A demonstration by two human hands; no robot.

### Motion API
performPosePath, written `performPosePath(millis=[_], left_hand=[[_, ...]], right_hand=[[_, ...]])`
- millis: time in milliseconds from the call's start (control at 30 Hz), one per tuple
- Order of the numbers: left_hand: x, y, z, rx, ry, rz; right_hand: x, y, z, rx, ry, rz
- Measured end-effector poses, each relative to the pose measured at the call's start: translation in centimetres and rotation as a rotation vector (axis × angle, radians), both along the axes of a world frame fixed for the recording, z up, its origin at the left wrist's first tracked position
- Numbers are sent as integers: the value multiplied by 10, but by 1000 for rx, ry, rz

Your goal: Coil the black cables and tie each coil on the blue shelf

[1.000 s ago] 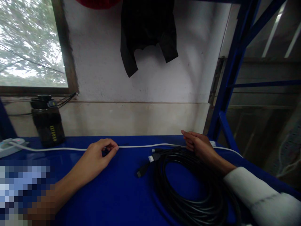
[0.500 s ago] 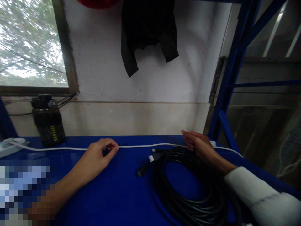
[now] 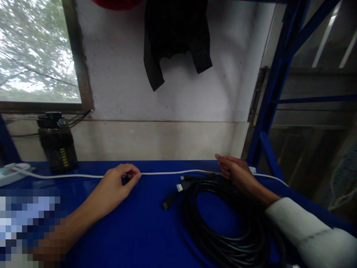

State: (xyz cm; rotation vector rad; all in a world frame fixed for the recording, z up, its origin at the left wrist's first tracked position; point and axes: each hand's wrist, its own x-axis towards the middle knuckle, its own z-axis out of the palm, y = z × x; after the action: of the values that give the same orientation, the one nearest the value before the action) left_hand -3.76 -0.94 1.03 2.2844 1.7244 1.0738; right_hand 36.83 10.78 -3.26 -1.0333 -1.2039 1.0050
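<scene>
A thin white cable [image 3: 173,173] runs across the far part of the blue tabletop [image 3: 134,230]. My left hand [image 3: 119,182] pinches this cable between thumb and fingertips. Farther right, my right hand [image 3: 234,169] is closed where the cable passes, its index finger pointing left and the other fingers curled; the cable shows on both sides of it. Just below my right hand lies a coil of thick black cable [image 3: 192,216]. Several connector ends stick out of the coil's left side, one with a pale plug [image 3: 179,187].
A dark bottle [image 3: 57,145] stands at the back left, beside a white power strip [image 3: 13,173]. Behind the tabletop rises a wall [image 3: 117,82] with a black bag [image 3: 175,29] hanging on it. Blue frame posts [image 3: 275,93] border the right side. A pixelated patch covers the lower left.
</scene>
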Motion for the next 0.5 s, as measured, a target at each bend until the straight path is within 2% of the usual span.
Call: performPosePath(millis=[500], left_hand=[[0,1,0,11,-3,4]], right_hand=[[-1,0,1,-2,24,3]])
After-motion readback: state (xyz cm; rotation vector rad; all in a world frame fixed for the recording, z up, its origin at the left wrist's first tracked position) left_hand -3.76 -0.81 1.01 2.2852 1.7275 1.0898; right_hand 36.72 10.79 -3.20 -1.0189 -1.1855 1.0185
